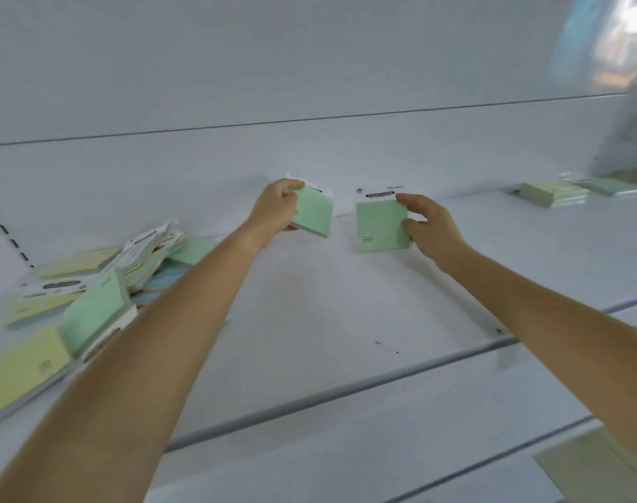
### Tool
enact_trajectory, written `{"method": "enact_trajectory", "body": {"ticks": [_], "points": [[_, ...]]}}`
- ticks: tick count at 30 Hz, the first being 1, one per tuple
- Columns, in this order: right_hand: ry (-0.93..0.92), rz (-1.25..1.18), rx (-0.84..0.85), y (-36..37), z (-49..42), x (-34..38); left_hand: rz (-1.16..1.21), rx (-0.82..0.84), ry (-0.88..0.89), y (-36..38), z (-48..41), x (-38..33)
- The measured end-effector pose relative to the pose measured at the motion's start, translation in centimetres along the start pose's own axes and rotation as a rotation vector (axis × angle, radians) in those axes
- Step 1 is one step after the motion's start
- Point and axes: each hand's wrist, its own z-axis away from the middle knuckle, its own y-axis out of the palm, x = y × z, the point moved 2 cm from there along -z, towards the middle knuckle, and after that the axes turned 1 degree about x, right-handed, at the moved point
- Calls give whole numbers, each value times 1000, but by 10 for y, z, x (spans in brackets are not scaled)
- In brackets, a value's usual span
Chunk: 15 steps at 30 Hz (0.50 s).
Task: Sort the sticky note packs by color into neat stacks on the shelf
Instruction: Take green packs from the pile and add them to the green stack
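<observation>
White shelf, broad and flat, closed at the rear by a white back panel; a grey rail is fitted along the front edge.

Loose pile of sticky note packs in green, pale yellow and blue, laid at the left end of the shelf. The packs are overlapped and tilted, and several are shown with white header cards. Partly blurred.

Small stacks, pale yellow-green and green, set flat at the far right end near the back edge; the count cannot be told.

Right green pack, white header card uppermost, held upright near the back edge at mid-shelf. Whether its lower edge is rested on the shelf cannot be told.

Left green pack, tilted, held just beside the former and apart from it.

Right grip: closed on the right green pack, thumb at its top corner, fingers at its right side.

Left grip: wrapped round the left green pack from its left side.

Black specks, noted near the front edge.
</observation>
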Motion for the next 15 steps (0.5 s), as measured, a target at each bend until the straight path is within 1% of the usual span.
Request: {"method": "enact_trajectory", "body": {"ticks": [4,7,12,15], "points": [[3,9,-27,-44,-2,-18,-31,3,70,48,-4,-24],[-2,29,-35,-91,-6,-40,-39,31,94,100,-10,-43],[29,9,-77,-194,-18,-89,-4,64,72,211,-17,-75],[56,-11,-108,-257,-26,-121,29,41,67,274,-21,-94]]}}
